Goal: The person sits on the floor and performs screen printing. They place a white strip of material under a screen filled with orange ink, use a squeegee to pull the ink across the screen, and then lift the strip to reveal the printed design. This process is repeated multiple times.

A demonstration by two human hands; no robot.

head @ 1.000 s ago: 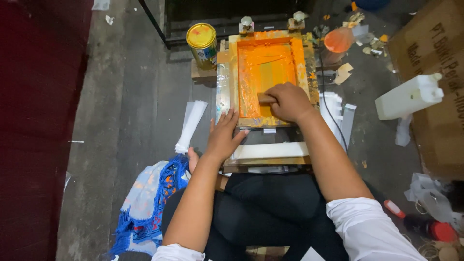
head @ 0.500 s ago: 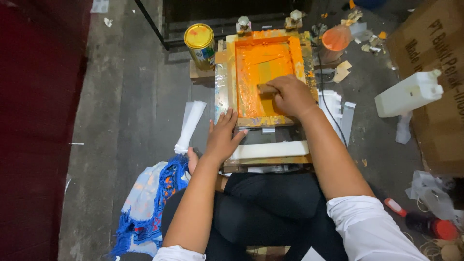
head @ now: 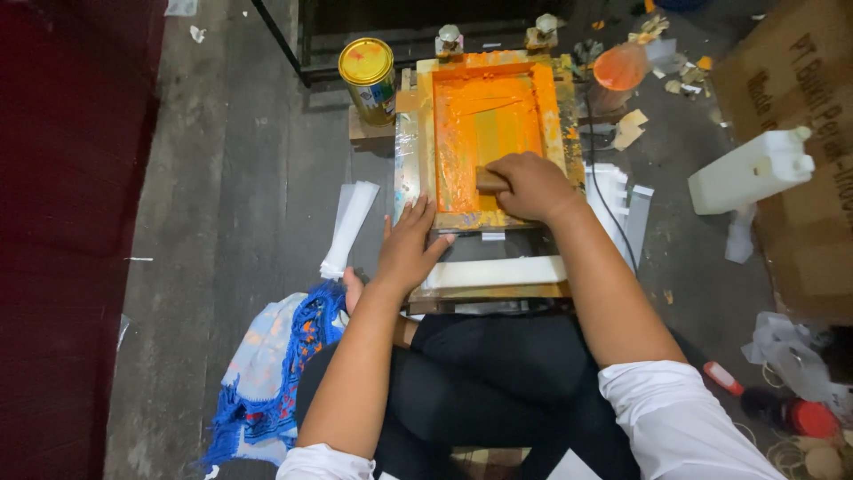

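A wooden screen-printing frame (head: 557, 107) lies on a low stand, its mesh smeared with orange ink. My right hand (head: 531, 187) grips a wooden squeegee (head: 488, 180) at the near end of the mesh, fingers curled over its handle. My left hand (head: 409, 250) presses flat, fingers spread, on the frame's near left corner. A white strip (head: 498, 271) lies on the stand just in front of the frame. My legs in black trousers are folded below the stand.
A yellow-lidded tin (head: 370, 78) stands left of the frame, an orange-stained cup (head: 618, 71) to its right. A stack of white sheets (head: 348, 228) and a blue patterned cloth (head: 271, 373) lie at left; a white jug (head: 752, 171) and cardboard box (head: 795, 80) at right.
My right hand has drawn the squeegee slightly nearer along the mesh. My left hand stays on the frame's corner.
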